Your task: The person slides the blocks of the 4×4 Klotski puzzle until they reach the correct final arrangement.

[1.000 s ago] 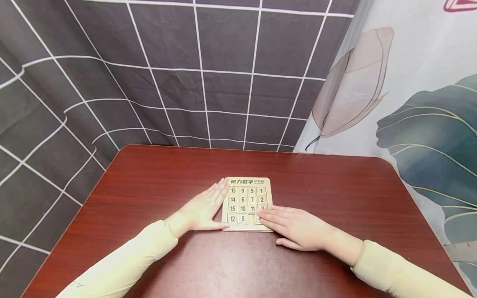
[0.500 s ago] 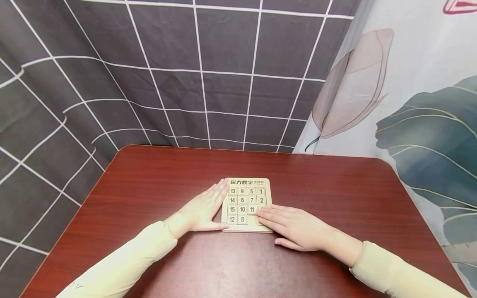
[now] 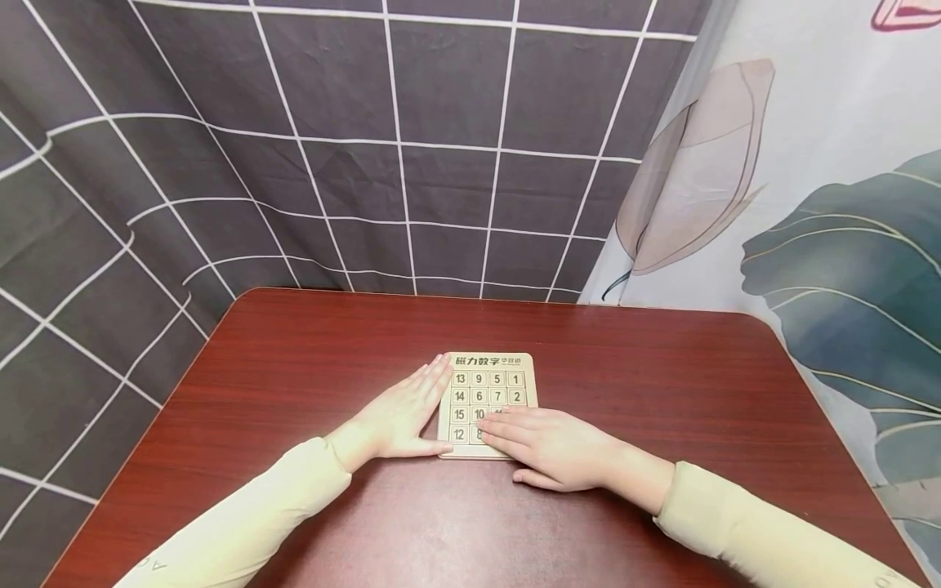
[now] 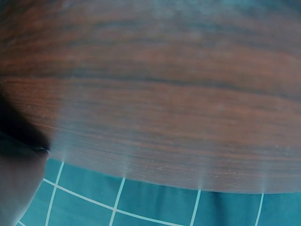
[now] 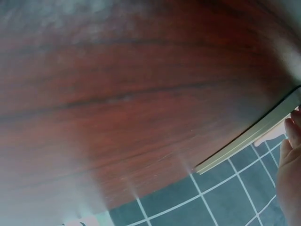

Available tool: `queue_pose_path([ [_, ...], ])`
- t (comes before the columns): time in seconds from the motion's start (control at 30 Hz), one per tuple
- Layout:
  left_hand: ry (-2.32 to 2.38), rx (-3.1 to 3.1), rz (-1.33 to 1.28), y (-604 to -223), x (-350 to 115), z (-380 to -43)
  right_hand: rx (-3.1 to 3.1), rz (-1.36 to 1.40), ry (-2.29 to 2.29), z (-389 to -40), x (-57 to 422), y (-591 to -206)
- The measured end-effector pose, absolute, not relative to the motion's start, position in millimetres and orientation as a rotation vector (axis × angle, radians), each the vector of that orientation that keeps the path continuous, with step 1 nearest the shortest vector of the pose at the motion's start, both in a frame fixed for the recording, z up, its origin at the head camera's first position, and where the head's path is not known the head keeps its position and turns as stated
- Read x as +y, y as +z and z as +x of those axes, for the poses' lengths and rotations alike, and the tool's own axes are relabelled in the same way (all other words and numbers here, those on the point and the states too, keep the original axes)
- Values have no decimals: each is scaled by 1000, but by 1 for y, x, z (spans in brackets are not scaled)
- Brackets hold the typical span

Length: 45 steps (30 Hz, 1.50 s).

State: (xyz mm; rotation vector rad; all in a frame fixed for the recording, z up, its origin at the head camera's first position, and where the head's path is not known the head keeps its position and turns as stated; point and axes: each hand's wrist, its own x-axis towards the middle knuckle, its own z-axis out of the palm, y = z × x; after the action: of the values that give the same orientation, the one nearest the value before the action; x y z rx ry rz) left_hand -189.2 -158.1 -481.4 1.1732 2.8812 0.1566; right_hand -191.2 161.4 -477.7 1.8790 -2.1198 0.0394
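Observation:
A wooden sliding number puzzle [image 3: 470,452] lies flat on the table, with several numbered square tiles in its frame. My left hand [image 3: 400,412] rests along its left side, fingers straight and thumb spread to the lower left corner. Across the lower right part lies my right hand [image 3: 555,445], its straight fingertips over the tiles near 8 and 11. Those fingers partly cover 8 and 11 and hide the tiles to their right. In the right wrist view the puzzle's edge [image 5: 244,139] and part of the right hand [image 5: 290,172] show. Only a blurred part of the left hand appears in its wrist view.
The reddish-brown wooden table [image 3: 331,335] has rounded back corners. Behind it hangs a dark grey curtain [image 3: 448,188] with a white grid. A pale curtain with leaf prints [image 3: 845,245] hangs at the right.
My right hand has moved left over the puzzle's lower rows, covering the gap right of 8 and part of tile 11. The left hand has stayed in place.

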Motion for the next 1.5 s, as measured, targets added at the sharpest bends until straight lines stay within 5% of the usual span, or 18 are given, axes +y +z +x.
queue_pose_path([
  [0.57, 142, 2874, 1145, -481, -158, -189, -2172, 1835, 54, -189, 187, -478],
  [1.1, 150, 2871, 1160, -482, -158, -190, -2153, 1936, 39, -191, 131, -474],
  [1.5, 144, 2879, 1177, -482, -160, -189, -2159, 1931, 73, -189, 145, -471],
])
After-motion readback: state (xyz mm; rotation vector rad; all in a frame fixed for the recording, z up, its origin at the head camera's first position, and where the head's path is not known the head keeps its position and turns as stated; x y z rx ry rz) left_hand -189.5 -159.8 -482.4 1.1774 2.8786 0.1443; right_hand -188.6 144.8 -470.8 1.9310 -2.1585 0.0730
